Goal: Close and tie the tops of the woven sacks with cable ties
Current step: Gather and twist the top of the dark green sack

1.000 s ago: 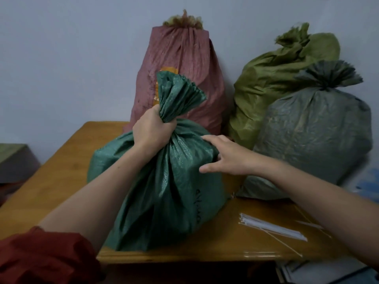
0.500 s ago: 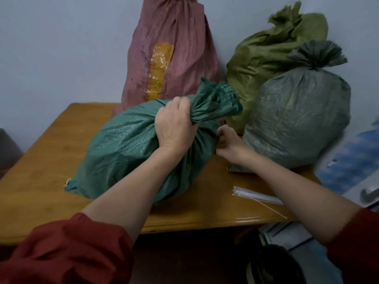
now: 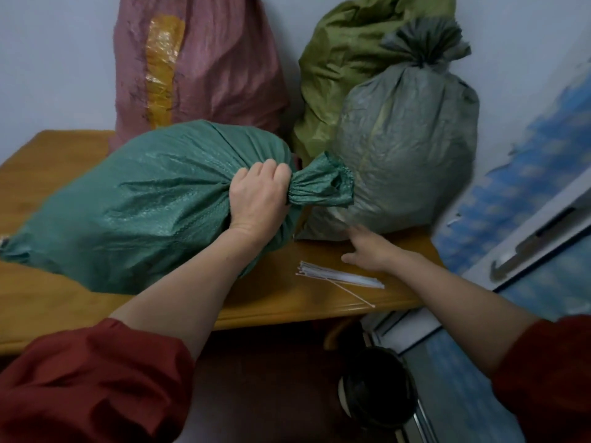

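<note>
A dark green woven plastic sack lies on its side on the wooden table, gathered neck pointing right, a bundle of thin white cable ties flat nearby.

Dim, soft, right edge blurred

**Where My Hands Can Fit**

The green sack lies on its side and fills the table from the left edge past the middle. The pink sack, olive sack and grey sack wall off the back edge. The green sack's bunched top pokes right up to the grey sack, so that gap is tight. My right hand has bare wood by the front right corner, between the grey sack and the cable ties.
</note>
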